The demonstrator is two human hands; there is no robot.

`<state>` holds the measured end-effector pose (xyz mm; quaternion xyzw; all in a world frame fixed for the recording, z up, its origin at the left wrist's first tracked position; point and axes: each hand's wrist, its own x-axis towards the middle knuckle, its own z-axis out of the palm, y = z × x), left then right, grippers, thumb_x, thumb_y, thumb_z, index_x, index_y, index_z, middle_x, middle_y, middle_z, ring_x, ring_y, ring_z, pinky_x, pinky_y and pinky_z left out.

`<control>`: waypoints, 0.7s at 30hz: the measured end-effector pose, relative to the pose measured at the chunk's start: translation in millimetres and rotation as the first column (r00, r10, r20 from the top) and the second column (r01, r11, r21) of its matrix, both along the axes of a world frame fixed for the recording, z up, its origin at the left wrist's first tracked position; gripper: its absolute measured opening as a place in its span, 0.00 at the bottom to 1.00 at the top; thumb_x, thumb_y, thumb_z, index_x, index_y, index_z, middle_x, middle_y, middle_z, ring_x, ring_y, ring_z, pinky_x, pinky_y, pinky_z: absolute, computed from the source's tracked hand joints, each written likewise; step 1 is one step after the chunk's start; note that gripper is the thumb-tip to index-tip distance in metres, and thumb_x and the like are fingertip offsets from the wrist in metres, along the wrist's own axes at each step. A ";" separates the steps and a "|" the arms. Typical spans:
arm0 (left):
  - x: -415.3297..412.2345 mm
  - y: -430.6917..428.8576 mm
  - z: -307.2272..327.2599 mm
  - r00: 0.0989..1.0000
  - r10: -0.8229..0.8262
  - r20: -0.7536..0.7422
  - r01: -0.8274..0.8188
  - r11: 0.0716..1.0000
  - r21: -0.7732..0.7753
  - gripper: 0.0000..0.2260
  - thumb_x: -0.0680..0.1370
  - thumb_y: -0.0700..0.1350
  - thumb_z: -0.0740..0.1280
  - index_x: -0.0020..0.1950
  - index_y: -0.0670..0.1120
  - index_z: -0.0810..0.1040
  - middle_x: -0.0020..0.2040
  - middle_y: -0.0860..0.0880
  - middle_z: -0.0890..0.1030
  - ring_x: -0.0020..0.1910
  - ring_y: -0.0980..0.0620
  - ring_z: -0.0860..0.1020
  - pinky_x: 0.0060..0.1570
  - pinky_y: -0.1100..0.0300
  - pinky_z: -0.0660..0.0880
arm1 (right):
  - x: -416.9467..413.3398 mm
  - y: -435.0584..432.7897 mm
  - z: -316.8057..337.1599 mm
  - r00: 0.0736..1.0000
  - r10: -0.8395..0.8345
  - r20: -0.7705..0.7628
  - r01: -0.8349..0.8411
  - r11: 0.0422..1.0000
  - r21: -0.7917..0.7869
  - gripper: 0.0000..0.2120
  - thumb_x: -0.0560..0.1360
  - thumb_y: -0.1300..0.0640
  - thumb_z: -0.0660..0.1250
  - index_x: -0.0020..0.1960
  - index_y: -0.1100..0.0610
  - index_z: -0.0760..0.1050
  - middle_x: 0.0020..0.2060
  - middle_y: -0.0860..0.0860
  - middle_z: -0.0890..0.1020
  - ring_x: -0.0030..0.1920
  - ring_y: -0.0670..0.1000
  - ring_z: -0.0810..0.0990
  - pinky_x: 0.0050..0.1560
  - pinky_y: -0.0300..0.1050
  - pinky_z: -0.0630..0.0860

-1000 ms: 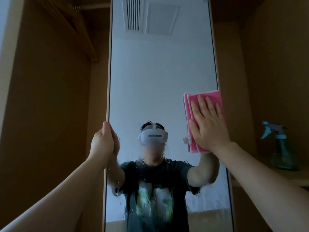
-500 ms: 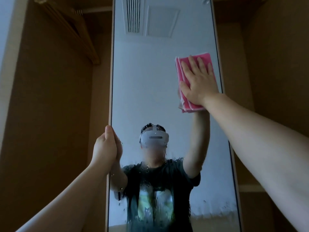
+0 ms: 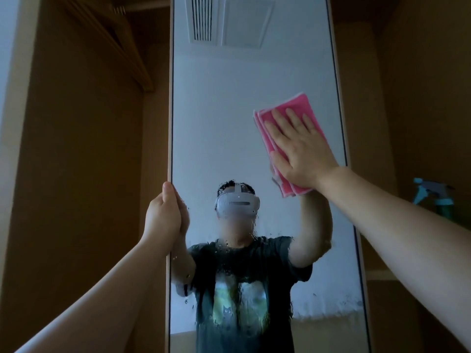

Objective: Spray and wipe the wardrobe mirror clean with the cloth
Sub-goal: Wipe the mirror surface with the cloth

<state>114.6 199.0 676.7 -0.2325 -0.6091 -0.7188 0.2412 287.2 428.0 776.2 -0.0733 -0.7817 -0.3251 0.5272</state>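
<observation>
- Up on the right half of the mirror [image 3: 229, 110], close to its right edge: folded pink cloth [image 3: 303, 105], pinned flat to the glass by the right hand [image 3: 298, 146].
- Right fingers [image 3: 277, 121] straight and slightly spread, pressing rather than gripping, with no curl round the cloth.
- Wrapped round the mirror's left edge, lower down: left hand [image 3: 163, 212], thumb up along the frame, bracing the panel.
- Probably soft, light and limp, that cloth, folded in several layers, so likely to creep or unfold under a sliding palm. Best driven with the flat of the hand over its middle, not pinched at a corner.
- Stiff, smooth and presumably fragile glass; wet with droplets and runs across the lower half, so slippery there. Safest taken by the frame edge — never by the face.
- Off to the right, blurred and well apart from both hands: blue-green spray bottle [image 3: 433, 197].
</observation>
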 end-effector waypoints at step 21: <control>14.6 -3.4 0.2 0.997 -0.079 -0.015 0.080 0.997 0.013 0.28 0.82 0.59 0.48 0.32 0.45 0.74 0.19 0.53 0.75 0.17 0.61 0.73 0.17 0.72 0.66 | -13.4 -22.0 -110.2 0.998 0.065 0.026 -0.067 0.996 0.053 0.29 0.79 0.47 0.50 0.79 0.55 0.54 0.78 0.56 0.55 0.78 0.59 0.51 0.76 0.62 0.49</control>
